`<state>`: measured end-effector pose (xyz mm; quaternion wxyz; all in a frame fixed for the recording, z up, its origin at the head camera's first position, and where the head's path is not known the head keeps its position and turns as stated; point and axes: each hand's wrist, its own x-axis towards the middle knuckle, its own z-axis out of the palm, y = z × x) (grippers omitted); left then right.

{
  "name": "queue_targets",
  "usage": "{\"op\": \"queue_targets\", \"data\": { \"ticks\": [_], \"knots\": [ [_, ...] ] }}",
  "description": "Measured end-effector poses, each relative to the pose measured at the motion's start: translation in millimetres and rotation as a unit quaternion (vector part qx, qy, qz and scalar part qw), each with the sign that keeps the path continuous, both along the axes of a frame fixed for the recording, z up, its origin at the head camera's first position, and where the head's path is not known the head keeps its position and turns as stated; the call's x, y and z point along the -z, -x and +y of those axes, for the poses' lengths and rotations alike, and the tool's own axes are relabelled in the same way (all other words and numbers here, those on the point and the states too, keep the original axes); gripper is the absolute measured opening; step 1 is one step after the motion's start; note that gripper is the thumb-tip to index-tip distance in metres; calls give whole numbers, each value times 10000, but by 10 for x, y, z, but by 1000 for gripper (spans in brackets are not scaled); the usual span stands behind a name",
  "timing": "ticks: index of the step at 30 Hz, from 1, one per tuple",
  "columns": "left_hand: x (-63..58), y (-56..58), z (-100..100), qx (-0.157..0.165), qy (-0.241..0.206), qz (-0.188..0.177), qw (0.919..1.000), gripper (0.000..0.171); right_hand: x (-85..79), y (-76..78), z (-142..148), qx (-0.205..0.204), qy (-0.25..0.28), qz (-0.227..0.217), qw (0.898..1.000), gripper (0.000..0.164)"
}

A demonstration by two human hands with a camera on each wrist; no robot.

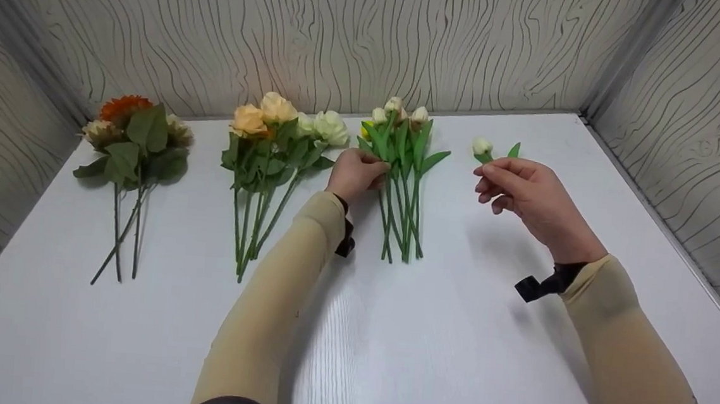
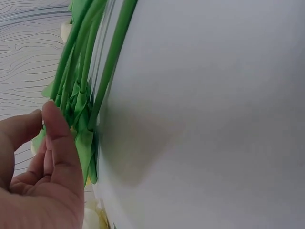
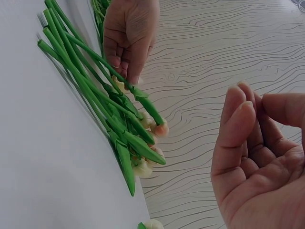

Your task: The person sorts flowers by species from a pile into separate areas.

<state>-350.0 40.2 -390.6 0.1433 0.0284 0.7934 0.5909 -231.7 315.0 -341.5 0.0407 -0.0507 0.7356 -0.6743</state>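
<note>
In the head view, my left hand (image 1: 358, 173) is at the left side of a bunch of tulips (image 1: 408, 186), its thumb and index finger pinching among the green stems and leaves. The left wrist view shows those fingertips close together against a stem (image 2: 66, 71). A yellow tulip head (image 1: 367, 129) peeks out beside the pale ones. Over to the right, my right hand (image 1: 532, 192) hovers near a single white tulip (image 1: 482, 146), whose stem is hidden behind the hand. The right wrist view shows the loosely curled right fingers (image 3: 233, 129) with nothing visible between them.
Left of the tulips lie peach and pale green-white roses (image 1: 270, 120) on long stems. Farther left is a group with an orange flower (image 1: 125, 109) and beige blooms. All rest on a white table (image 1: 154, 340), with wood-grain patterned walls (image 1: 346, 36) behind and at the sides.
</note>
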Motion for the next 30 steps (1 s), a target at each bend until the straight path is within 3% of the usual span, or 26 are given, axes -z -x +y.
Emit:
{"op": "queue_targets", "data": {
  "ticks": [7, 10, 12, 14, 16, 17, 19, 21, 22, 24, 25, 27, 30],
  "knots": [
    [-47, -60, -116, 73, 47, 153, 9998, 23, -76, -23, 95, 106, 508, 149, 9985, 32],
    [-76, -121, -140, 75, 141, 403, 9991, 26, -69, -17, 214, 262, 491, 280, 9981, 31],
    [-100, -194, -143, 228, 363, 775, 9961, 31, -38, 2, 312, 548, 96, 252, 9981, 33],
    [-125, -304, -133, 580, 805, 1320, 9863, 37, 13, 31, 423, 868, -718, 109, 9936, 37],
    [-148, -448, -112, 1041, 1376, 1966, 9652, 43, 68, 63, 543, 1067, -1907, -179, 9757, 44],
    [-162, -527, -101, 1297, 1699, 2278, 9500, 46, 93, 75, 604, 1084, -2608, -328, 9587, 47],
    [-178, -687, -83, 1849, 2261, 2952, 9097, 51, 134, 87, 715, 930, -3799, -583, 9185, 50],
    [-184, -840, -61, 2321, 2742, 3591, 8614, 57, 157, 66, 800, 625, -4597, -809, 8822, 50],
    [-182, -901, -48, 2514, 2921, 3836, 8392, 60, 162, 47, 827, 469, -4846, -952, 8683, 50],
    [-167, -1002, -24, 2798, 3175, 4220, 8018, 65, 165, -6, 858, 164, -5080, -1235, 8523, 50],
    [-160, -1041, -13, 2894, 3257, 4324, 7895, 67, 163, -34, 867, 20, -5115, -1394, 8479, 51],
    [-148, -1097, 1, 3003, 3347, 4402, 7772, 68, 155, -79, 868, -213, -5124, -1659, 8423, 54],
    [-130, -1135, 10, 3043, 3323, 4391, 7773, 68, 151, -102, 888, -447, -5034, -1845, 8430, 52]
  ]
}}
